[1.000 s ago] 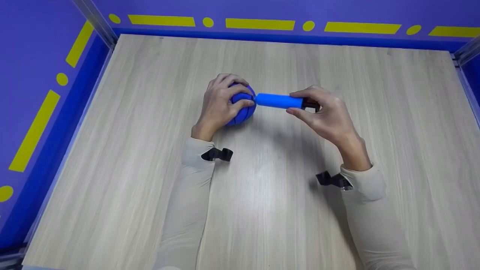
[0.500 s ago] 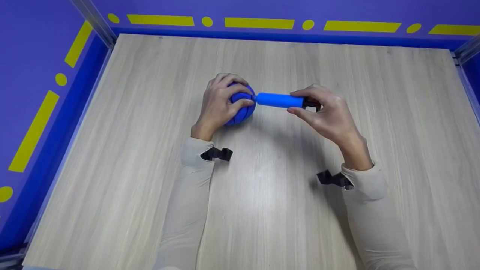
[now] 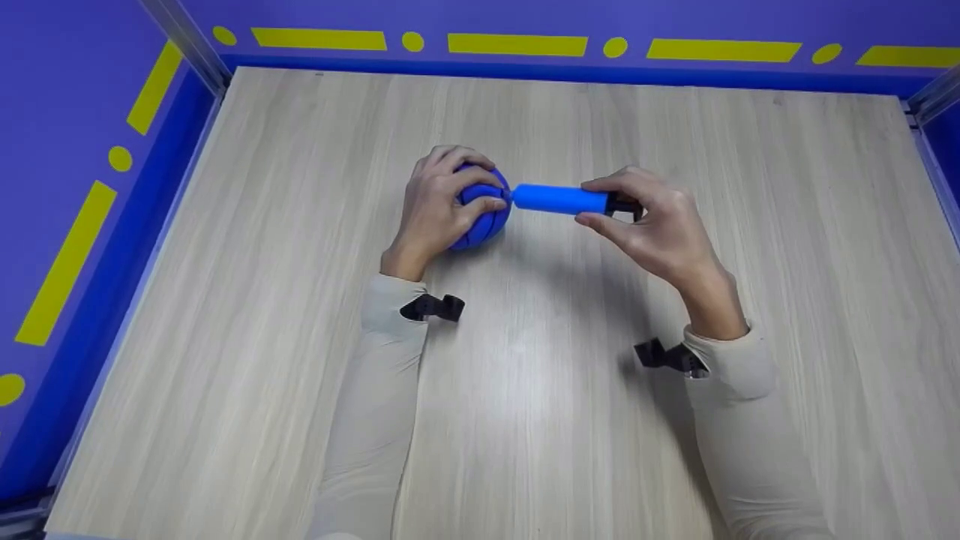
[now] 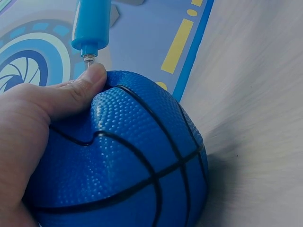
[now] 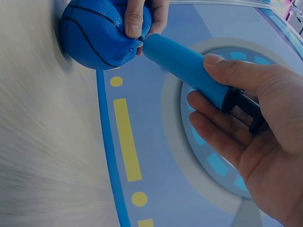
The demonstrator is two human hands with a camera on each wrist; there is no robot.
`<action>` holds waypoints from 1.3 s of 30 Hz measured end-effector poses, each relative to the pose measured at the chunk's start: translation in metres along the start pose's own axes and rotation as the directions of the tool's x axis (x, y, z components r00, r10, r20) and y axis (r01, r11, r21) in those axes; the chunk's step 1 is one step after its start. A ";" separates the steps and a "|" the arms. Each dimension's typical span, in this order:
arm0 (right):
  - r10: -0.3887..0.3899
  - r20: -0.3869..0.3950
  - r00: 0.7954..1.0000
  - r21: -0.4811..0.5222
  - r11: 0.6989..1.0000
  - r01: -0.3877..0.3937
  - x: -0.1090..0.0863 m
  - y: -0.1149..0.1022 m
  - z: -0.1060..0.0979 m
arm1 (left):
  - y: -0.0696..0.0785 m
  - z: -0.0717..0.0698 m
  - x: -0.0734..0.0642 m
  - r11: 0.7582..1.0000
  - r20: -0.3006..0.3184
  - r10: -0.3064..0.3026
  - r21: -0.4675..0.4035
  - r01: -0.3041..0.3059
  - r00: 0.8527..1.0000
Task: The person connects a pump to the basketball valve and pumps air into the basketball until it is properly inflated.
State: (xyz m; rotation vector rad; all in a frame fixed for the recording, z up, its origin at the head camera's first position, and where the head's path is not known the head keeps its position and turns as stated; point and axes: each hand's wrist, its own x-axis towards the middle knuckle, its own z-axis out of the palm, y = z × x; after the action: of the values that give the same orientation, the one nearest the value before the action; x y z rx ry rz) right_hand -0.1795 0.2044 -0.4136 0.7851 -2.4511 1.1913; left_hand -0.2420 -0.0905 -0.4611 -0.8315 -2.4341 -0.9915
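Note:
A small blue basketball (image 4: 123,165) with black seam lines looks soft and dented near the thumb in the left wrist view. My left hand (image 3: 433,210) grips it, thumb and fingers pressing close to where the needle meets the ball. A blue hand pump (image 3: 559,199) points sideways at the ball, its metal needle (image 4: 89,60) running down behind the thumb, so the needle's tip is hidden. My right hand (image 3: 656,225) pinches the pump's rear end between thumb and fingers. The pump's black handle (image 5: 246,109) sits close to the barrel, inside the right palm.
A wood-grain table (image 3: 525,420) lies under both arms. Blue panels with yellow bars (image 3: 517,44) enclose it at the back and left. Black wrist cameras (image 3: 442,307) stick out from both sleeves.
Both hands, the basketball and the pump keep almost the same pose. Only a slight shift of the whole head view shows.

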 end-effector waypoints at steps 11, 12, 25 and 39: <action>-0.005 0.000 1.000 -0.003 1.000 0.005 0.000 -0.002 -0.002 | -0.001 -0.001 -0.001 1.000 -0.004 -0.008 -0.007 0.008 1.000; -0.005 0.000 1.000 -0.002 1.000 0.005 0.000 -0.002 -0.002 | -0.001 -0.001 -0.001 1.000 -0.005 -0.009 -0.008 0.009 1.000; 0.016 -0.012 1.000 0.015 1.000 -0.016 -0.003 -0.004 -0.014 | -0.006 -0.002 -0.003 0.999 -0.031 -0.020 -0.030 0.019 0.999; 0.063 -0.171 0.983 0.071 0.996 -0.051 -0.001 0.004 -0.025 | -0.016 -0.011 -0.009 0.992 -0.067 -0.057 -0.112 0.049 0.996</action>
State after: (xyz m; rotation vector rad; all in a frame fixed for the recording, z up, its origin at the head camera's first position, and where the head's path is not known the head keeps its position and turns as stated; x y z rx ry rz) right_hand -0.1808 0.2262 -0.4015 0.6043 -2.3170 1.3095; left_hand -0.2448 -0.1111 -0.4665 -0.7578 -2.3709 -1.1647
